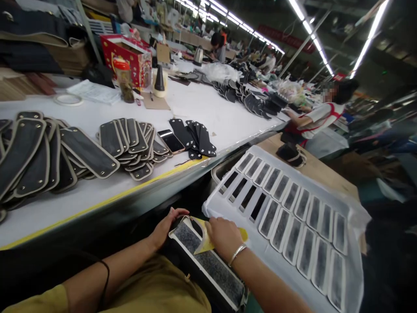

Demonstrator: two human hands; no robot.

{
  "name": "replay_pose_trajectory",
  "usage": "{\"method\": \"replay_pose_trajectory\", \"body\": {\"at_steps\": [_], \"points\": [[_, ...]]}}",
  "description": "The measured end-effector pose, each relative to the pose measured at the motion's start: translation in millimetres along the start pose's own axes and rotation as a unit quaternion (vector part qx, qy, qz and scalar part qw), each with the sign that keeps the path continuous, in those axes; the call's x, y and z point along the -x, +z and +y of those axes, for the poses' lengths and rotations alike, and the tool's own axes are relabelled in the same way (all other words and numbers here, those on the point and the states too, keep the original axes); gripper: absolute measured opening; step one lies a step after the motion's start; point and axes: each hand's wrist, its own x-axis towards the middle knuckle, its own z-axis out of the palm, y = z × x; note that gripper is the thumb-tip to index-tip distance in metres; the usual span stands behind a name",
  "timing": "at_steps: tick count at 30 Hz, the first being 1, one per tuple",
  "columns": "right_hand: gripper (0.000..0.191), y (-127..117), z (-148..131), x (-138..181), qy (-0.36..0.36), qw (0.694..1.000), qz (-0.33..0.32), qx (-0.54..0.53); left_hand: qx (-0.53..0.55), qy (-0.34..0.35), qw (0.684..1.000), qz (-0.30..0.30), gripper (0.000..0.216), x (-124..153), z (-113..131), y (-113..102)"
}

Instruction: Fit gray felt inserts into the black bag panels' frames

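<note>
On my lap lies a long black panel with a pale border point(211, 265). My left hand point(164, 228) grips its far end, fingers curled over the edge. My right hand point(224, 234) is closed on a yellow backing strip point(205, 243) that curls up off the panel. To the right lies a white sheet point(293, 208) carrying rows of cut-out slots, some still filled with dark pieces.
A white worktable with a yellow edge point(97, 191) carries stacks of black bordered panels point(39, 152), a phone point(171, 141), a red box point(128, 54) and a jar. Another person point(319, 115) works at the far right end.
</note>
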Motion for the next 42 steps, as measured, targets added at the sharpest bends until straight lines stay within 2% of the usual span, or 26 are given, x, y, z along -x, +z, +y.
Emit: {"method": "replay_pose_trajectory", "body": {"at_steps": [6, 10, 13, 16, 19, 21, 25, 30, 37, 42], "points": [[0.042, 17, -22, -35, -0.001, 0.995, 0.095, -0.008, 0.069, -0.044, 0.996, 0.04, 0.069, -7, 1, -1], [0.042, 17, -26, -47, -0.058, 0.993, 0.106, -0.006, 0.107, -0.084, 0.99, 0.024, 0.072, -12, 8, 0], [0.042, 14, -26, -54, -0.102, 0.989, 0.109, -0.005, 0.117, -0.116, 0.985, 0.044, 0.071, -13, 12, 3], [0.041, 13, -26, -62, -0.142, 0.983, 0.117, -0.004, 0.128, -0.128, 0.979, 0.089, 0.06, -12, 15, 6], [0.041, 13, -26, -69, -0.181, 0.976, 0.119, -0.005, 0.106, -0.107, 0.974, 0.167, 0.046, -8, 16, 8], [0.042, 13, -25, -73, -0.205, 0.971, 0.119, -0.01, 0.084, -0.091, 0.972, 0.198, 0.044, -5, 13, 8], [0.043, 15, -20, -79, -0.252, 0.961, 0.112, -0.019, 0.049, -0.075, 0.977, 0.195, 0.049, 0, 4, 5], [0.043, 17, -15, -85, -0.307, 0.946, 0.101, -0.025, 0.066, -0.102, 0.976, 0.178, 0.054, 4, -6, 5], [0.043, 12, -12, -88, -0.341, 0.936, 0.073, -0.038, 0.047, -0.128, 0.98, 0.142, 0.064, 10, -13, 1], [0.044, 12, -12, -91, -0.364, 0.928, 0.065, -0.039, 0.062, -0.128, 0.979, 0.143, 0.063, 13, -13, 4]]}}
